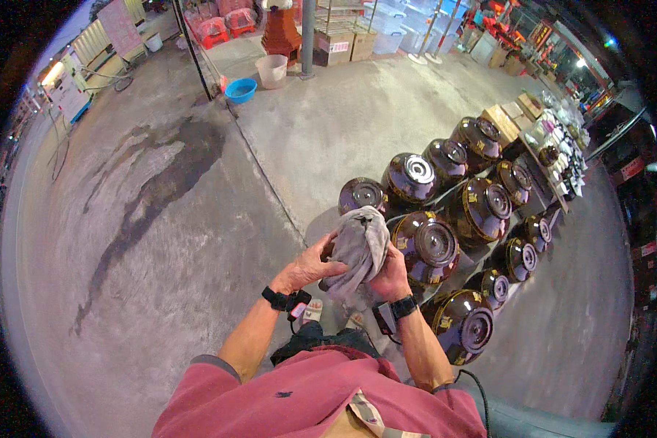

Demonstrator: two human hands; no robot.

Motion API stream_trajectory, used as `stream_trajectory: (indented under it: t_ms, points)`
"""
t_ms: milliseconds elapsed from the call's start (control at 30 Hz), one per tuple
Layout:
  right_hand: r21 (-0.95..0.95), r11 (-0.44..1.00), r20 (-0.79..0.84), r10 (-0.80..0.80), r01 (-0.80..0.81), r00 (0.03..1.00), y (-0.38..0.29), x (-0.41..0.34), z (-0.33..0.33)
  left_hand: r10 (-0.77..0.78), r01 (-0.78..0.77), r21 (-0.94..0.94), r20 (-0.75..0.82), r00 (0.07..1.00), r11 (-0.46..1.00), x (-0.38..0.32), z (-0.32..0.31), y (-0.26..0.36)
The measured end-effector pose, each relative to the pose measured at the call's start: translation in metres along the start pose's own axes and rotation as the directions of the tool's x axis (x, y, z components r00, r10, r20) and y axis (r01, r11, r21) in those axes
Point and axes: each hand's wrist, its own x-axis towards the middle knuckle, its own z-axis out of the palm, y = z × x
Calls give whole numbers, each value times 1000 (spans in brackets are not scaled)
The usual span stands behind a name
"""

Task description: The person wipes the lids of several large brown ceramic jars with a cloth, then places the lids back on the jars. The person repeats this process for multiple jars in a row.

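A bunched grey cloth [358,249] is held in front of my body. My left hand [312,265] grips its left side, thumb lying across the front. On the opposite side my right hand [392,274] has hold of it, partly covered by the folds. Something dark shows beneath the cloth near my left fingers; I cannot tell what it is. Just right of my hands stands a large glazed brown jar [424,246] with a round ringed lid. Another dark lidded jar [363,196] is beyond the cloth.
Several more lidded jars [477,211] stand in rows at the right, near a table of wrapped goods [558,148]. A blue basin [241,91] and a whitish bucket [272,71] are by a grey post [307,38]. A wet patch [169,175] marks the concrete floor at left.
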Motion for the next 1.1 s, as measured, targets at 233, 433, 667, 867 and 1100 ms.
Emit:
stream_trajectory:
  t_ms: [233,433,667,867,1100]
  points:
    - [-265,963,136,-2,38,991,-34,5,-5,-2,21,126,-155,988,992,21,-12,57]
    - [-606,796,-58,-24,-16,998,-42,2,4,93,-60,174,-191,977,983,38,-7,77]
    - [-871,463,35,-273,164,961,-39,0,58,132,-113,177,-101,986,978,54,-2,91]
    - [-805,574,-59,-328,149,943,-49,-6,12,174,-12,539,-250,952,842,51,-30,100]
    - [-930,354,-45,-379,100,924,-44,10,-8,146,-120,105,-297,944,987,46,-50,97]
